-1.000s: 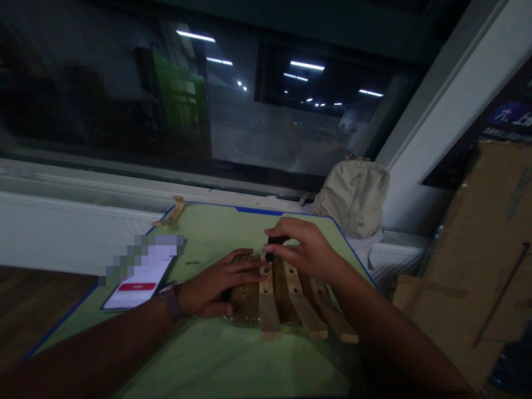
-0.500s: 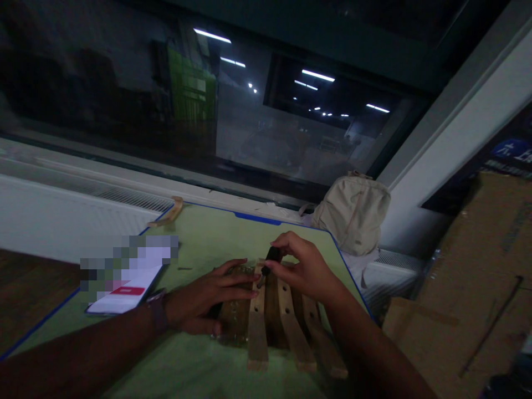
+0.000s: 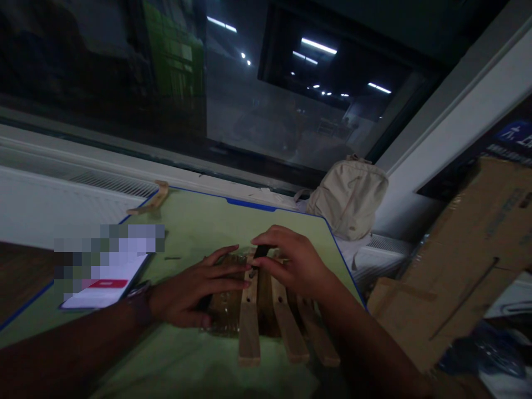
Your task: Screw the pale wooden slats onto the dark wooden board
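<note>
My right hand (image 3: 297, 257) grips a short black-handled screwdriver (image 3: 260, 252) between thumb and fingers. It is tilted, with its metal end down at the upper part of a bent wooden piece (image 3: 249, 338). My left hand (image 3: 191, 291) lies flat with fingers stretched, the fingertips touching that piece's left edge. A hole shows lower on the wood. Beside it lie a second wooden piece (image 3: 291, 338) and a third wooden piece (image 3: 319, 338), partly hidden by my right hand and forearm. All three rest across a brown, shiny-wrapped block (image 3: 224, 316).
A phone (image 3: 108, 277) with a lit screen lies left on the green table (image 3: 199, 216). Another bent wooden piece (image 3: 155, 200) sits at the far left corner. A small dark strip (image 3: 172, 258) lies nearby. Beyond the table are a beige backpack (image 3: 349, 197) and cardboard (image 3: 469, 260).
The whole view has shifted, so the table and hands appear slightly further left and up. The screwdriver leans over more, its end still at the same wooden piece. The left hand keeps its place.
</note>
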Motion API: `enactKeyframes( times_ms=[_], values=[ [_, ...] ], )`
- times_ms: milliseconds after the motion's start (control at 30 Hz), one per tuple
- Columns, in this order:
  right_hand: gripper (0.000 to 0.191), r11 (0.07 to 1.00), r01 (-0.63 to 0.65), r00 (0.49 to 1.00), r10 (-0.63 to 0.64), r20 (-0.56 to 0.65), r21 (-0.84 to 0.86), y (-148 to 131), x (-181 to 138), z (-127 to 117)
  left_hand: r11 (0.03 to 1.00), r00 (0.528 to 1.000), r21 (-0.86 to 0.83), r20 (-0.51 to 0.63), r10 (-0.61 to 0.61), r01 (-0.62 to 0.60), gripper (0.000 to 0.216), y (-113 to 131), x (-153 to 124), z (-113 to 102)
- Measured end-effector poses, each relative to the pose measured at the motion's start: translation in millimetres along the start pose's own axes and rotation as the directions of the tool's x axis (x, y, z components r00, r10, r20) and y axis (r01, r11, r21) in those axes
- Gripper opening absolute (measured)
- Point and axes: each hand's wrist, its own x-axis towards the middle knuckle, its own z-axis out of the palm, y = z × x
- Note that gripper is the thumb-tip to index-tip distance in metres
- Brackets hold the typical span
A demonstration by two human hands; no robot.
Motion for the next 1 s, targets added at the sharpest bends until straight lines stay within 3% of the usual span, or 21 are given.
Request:
enactKeyframes(
  times_ms=[133,200,300,467,633,700,800,1000],
  values=[
    [0.009,0.994,-0.041,0.999,0.039,-0.020,-0.102,2,-1,-10,0.999,1.000,-0.034,-0.006,-0.007,0.006,0.072,-1,0,2],
    [0.009,0.990,-0.106,0.989,0.115,0.092,-0.098,1,-2,-16,0.998,1.000,-0.063,-0.010,-0.021,0.021,0.072,-2,2,4],
    [0.005,0.991,-0.127,0.957,0.131,0.257,-0.031,-3,-1,-18,0.994,0.999,-0.100,-0.016,-0.048,0.046,0.074,-1,4,5],
    [0.005,0.964,-0.228,0.922,0.258,0.288,-0.134,-20,-1,-16,0.993,0.999,-0.115,-0.037,-0.038,0.034,0.074,-1,7,6],
    [0.020,0.963,-0.270,0.884,0.257,0.391,-0.023,-31,-3,-25,0.990,0.998,-0.139,-0.044,-0.043,0.037,0.074,0,9,6],
    [0.019,0.971,-0.238,0.901,0.218,0.376,0.007,-26,-3,-24,0.990,0.998,-0.138,-0.052,-0.045,0.037,0.074,1,10,6],
    [0.009,0.988,-0.156,0.965,0.157,0.210,-0.022,-14,-3,-15,0.992,0.998,-0.119,-0.056,-0.041,0.034,0.074,2,11,4],
    [0.035,0.927,-0.139,0.980,0.180,0.090,-0.348,-6,-3,-2,0.997,0.998,-0.071,-0.041,-0.040,0.037,0.074,3,7,2]
  ],
)
